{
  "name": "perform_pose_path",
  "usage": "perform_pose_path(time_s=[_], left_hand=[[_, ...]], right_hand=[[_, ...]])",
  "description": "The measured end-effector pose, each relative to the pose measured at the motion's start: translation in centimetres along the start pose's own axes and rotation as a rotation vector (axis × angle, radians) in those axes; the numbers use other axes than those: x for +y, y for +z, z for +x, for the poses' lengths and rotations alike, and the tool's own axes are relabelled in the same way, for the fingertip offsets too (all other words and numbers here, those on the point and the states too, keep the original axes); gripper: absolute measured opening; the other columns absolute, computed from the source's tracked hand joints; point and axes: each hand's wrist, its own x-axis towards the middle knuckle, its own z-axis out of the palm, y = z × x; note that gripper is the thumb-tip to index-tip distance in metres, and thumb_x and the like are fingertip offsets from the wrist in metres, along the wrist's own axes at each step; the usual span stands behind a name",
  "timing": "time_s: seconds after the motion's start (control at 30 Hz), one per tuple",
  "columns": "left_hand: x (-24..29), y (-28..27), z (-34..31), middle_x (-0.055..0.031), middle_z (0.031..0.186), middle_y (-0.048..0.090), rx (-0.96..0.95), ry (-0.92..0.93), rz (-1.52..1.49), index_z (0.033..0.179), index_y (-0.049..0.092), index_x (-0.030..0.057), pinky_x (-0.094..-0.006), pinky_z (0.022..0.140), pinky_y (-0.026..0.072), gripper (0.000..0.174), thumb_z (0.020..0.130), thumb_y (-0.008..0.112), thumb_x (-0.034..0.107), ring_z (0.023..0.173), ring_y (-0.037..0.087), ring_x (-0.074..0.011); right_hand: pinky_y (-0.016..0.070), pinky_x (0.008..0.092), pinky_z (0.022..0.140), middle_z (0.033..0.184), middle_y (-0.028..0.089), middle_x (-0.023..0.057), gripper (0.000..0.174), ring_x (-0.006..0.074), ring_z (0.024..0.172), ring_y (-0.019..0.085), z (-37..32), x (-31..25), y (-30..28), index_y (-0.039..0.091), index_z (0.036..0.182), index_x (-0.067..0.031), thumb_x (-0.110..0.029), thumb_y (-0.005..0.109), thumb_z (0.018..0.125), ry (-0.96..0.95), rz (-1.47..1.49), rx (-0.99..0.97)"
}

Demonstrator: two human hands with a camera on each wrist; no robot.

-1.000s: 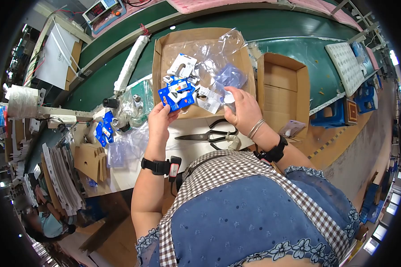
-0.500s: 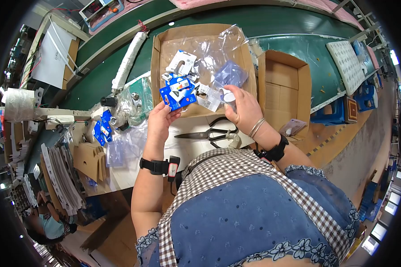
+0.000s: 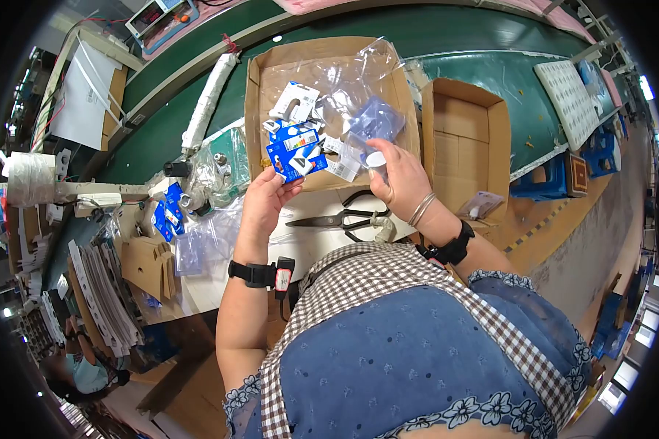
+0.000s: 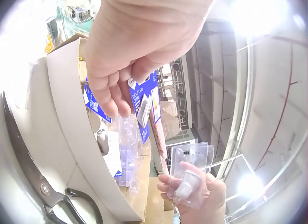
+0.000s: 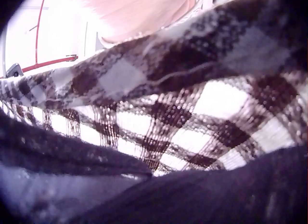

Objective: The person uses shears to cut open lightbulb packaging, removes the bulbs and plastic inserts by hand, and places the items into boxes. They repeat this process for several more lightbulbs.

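My left hand (image 3: 262,203) pinches a blue printed card (image 3: 291,153) by its near corner, above the front edge of a cardboard box (image 3: 259,67). In the left wrist view the card (image 4: 144,101) hangs from thumb and fingers. My right hand (image 3: 405,181) grips a clear plastic blister with a white round piece (image 3: 375,159); the left wrist view shows the white piece (image 4: 187,184) inside the clear shell. White and blue cards and clear blisters lie in the box. Cloth fills most of the right wrist view, which hides what that hand holds.
Black-handled scissors (image 3: 336,220) lie in front of the box. An open cardboard box (image 3: 462,134) stands to its right. At the left are a wrapped pole (image 3: 210,104), blue cards (image 3: 170,212), clear blisters (image 3: 190,252) and brown cardboard pieces (image 3: 145,264).
The blue card in my left hand has turned slightly and sits more upright. The white piece in my right hand has tilted so its round face shows.
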Motion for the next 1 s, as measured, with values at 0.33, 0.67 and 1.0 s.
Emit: perform_pose_path(time_s=[0.33, 0.67, 1.0], left_hand=[[-0.23, -0.31, -0.21, -0.0126, 0.108, 0.057, -0.024, -0.010, -0.027, 0.118, 0.044, -0.0037, -0.0331, 0.084, 0.0476, 0.032, 0.087, 0.038, 0.004, 0.097, 0.058, -0.0224], [-0.41, -0.63, -0.20, -0.0126, 0.111, 0.056, -0.038, -0.035, -0.085, 0.121, 0.042, -0.0024, -0.0342, 0.085, 0.0478, 0.035, 0.087, 0.038, 0.003, 0.099, 0.057, -0.0236], [-0.29, -0.69, -0.55, -0.0121, 0.112, 0.056, -0.059, -0.025, -0.077, 0.124, 0.041, -0.0013, -0.0332, 0.084, 0.0484, 0.038, 0.086, 0.038, 0.002, 0.097, 0.058, -0.0225]], right_hand=[[0.0380, 0.0414, 0.082, 0.097, 0.056, 0.0181, 0.048, 0.0343, 0.092, 0.052, -0.06, -0.17, -0.05, 0.044, 0.114, -0.0049, -0.033, 0.048, 0.075, 0.005, 0.013, -0.040], [0.0383, 0.0416, 0.082, 0.096, 0.057, 0.0180, 0.047, 0.0343, 0.090, 0.052, -0.02, -0.42, -0.11, 0.045, 0.113, -0.0051, -0.032, 0.050, 0.074, -0.017, 0.005, -0.037], [0.0387, 0.0422, 0.081, 0.093, 0.057, 0.0183, 0.046, 0.0347, 0.090, 0.053, 0.20, -0.55, 0.09, 0.045, 0.112, -0.0049, -0.031, 0.050, 0.074, -0.030, 0.012, -0.052]])
